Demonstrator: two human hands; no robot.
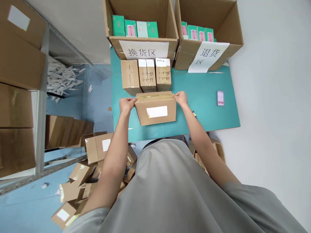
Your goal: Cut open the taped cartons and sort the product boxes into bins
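Observation:
A sealed brown cardboard box (156, 108) with a white label on its near face rests on the teal table (206, 110). My left hand (126, 104) grips its far left corner, fingers curled over the taped top edge. My right hand (180, 97) holds the far right corner the same way. Just behind it stand three smaller taped boxes (145, 76) in a row, two of them with handwritten numbers.
Two big open cartons (143, 48) (209, 51) with paper signs stand at the table's back, holding green and pink product boxes. A phone (220, 98) lies to the right. Several parcels (80, 181) litter the blue floor at left beside a metal shelf (40, 106).

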